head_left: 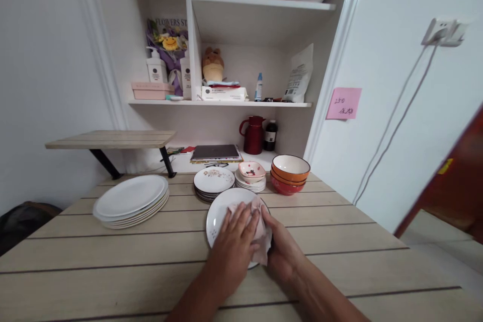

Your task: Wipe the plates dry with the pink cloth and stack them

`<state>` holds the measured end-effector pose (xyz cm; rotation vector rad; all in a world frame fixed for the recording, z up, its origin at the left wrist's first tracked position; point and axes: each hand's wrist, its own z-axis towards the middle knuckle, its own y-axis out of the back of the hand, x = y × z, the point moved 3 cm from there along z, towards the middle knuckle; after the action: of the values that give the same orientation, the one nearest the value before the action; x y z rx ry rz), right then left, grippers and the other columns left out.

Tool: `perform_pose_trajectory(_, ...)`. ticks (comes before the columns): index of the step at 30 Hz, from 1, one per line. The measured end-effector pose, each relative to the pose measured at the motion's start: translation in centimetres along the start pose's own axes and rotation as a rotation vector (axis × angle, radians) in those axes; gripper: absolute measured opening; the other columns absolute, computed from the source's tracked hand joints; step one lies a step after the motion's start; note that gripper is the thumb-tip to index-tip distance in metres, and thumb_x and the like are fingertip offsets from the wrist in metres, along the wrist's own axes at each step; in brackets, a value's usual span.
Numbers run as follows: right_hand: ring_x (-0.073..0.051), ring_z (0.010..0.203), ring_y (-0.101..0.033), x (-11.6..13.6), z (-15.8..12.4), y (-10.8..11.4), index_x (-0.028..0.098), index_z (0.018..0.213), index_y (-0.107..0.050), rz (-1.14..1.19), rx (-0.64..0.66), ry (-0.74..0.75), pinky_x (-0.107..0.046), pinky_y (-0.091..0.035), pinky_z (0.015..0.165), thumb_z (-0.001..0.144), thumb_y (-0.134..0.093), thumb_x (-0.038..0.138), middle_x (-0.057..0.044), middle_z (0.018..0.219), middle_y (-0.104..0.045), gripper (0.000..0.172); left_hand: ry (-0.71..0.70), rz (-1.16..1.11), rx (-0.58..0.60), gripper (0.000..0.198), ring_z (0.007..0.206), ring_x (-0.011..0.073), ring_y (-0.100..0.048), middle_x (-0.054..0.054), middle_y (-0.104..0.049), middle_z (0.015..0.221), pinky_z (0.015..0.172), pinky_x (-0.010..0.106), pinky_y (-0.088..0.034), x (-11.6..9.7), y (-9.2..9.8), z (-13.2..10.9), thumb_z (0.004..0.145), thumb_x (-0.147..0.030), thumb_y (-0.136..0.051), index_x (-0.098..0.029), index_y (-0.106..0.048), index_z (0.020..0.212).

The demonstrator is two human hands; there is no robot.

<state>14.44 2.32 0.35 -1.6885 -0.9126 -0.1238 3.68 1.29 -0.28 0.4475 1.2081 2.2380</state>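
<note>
One plate (221, 211), two jobs: L hand (234, 244) spread flat pressing cloth (263, 234) down, R hand (284, 252) curled round rim, prob. steadying it.

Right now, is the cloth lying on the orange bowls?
No, the cloth lies on the plate under the left hand, with the orange bowls standing apart behind it.
</note>
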Motion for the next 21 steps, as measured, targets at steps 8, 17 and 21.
perform_pose_trajectory(8, -0.025, 0.091, -0.071, 3.0, -0.2, 1.0, 0.010, 0.121, -0.060, 0.008, -0.096, 0.150, -0.042, -0.049, 0.093, 0.089, -0.055, 0.044, -0.013, 0.097, -0.076, 0.048, 0.100, -0.005, -0.026, 0.057, 0.141, 0.0232, -0.033, 0.005, -0.044, 0.148, 0.115, 0.052, -0.029, 2.1, 0.7, 0.0, 0.092, -0.024, -0.050, -0.027, -0.033, 0.146)
perform_pose_trajectory(17, -0.023, 0.098, -0.069, -1.8, 0.1, -0.3, 0.011, 0.126, -0.058, -0.012, 0.006, 0.020, -0.037, -0.047, 0.097, 0.086, -0.061, 0.041, -0.012, 0.103, -0.075, 0.050, 0.230, 0.058, -0.105, 0.061, 0.142, 0.0278, -0.030, 0.012, -0.039, 0.151, 0.112, 0.054, -0.031, 3.2, 0.8, -0.3, 0.092, -0.025, -0.049, -0.019, -0.027, 0.149)
perform_pose_trajectory(21, -0.024, 0.102, -0.068, -0.9, 0.0, -0.3, 0.013, 0.122, -0.061, 0.001, 0.053, 0.011, -0.038, -0.047, 0.097, 0.086, -0.060, 0.045, -0.011, 0.106, -0.074, 0.048, 0.103, 0.000, -0.035, 0.069, 0.144, 0.0274, -0.024, 0.009, -0.031, 0.156, 0.115, 0.053, -0.027, 1.2, 1.2, -0.1, 0.089, -0.027, -0.054, -0.024, -0.022, 0.151)
